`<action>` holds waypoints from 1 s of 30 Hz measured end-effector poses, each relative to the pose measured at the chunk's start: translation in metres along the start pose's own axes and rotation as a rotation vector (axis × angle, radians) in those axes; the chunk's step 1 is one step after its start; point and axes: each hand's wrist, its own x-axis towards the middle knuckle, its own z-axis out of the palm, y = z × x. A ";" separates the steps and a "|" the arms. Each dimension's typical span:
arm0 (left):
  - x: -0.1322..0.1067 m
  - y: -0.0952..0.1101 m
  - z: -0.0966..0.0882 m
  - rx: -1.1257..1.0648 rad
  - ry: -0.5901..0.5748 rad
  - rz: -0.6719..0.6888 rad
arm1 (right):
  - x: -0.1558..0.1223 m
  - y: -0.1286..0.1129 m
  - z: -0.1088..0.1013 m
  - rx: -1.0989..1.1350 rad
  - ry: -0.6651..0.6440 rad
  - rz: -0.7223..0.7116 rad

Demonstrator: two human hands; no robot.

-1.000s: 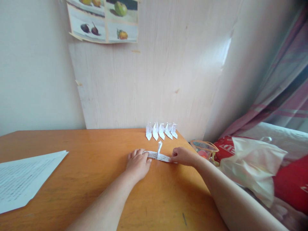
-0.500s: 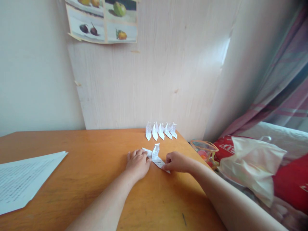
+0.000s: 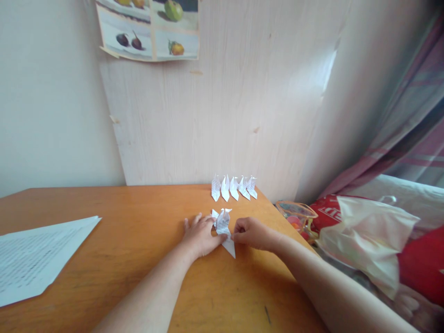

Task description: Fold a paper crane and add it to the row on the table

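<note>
A folded paper crane (image 3: 224, 223) made of printed white paper rests on the table between my hands, its neck and tail pointing up and one wing spread toward me. My left hand (image 3: 201, 236) lies low on the tabletop at its left side. The thumb presses on the near wing while the fingers reach to the far wing, holding the crane between them. Closed in a pinch, my right hand (image 3: 253, 232) meets the crane's right edge at the near wing. Its fingertips are partly hidden by the curled fingers.
Behind the crane, a row of several finished paper cranes (image 3: 234, 188) stands near the table's back edge. Printed sheets (image 3: 41, 259) lie at left on the wooden table (image 3: 138, 208). Past the right edge are an orange-rimmed mesh basket (image 3: 296, 210), a pale plastic bag (image 3: 364, 240) and red bags.
The crane has turned, so its near wing now points more toward me. My left thumb has moved right onto that wing, and my right hand has shifted slightly left along it.
</note>
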 end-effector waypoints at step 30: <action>0.002 -0.002 0.003 0.125 -0.022 -0.060 | 0.068 0.089 -0.067 0.278 0.502 0.189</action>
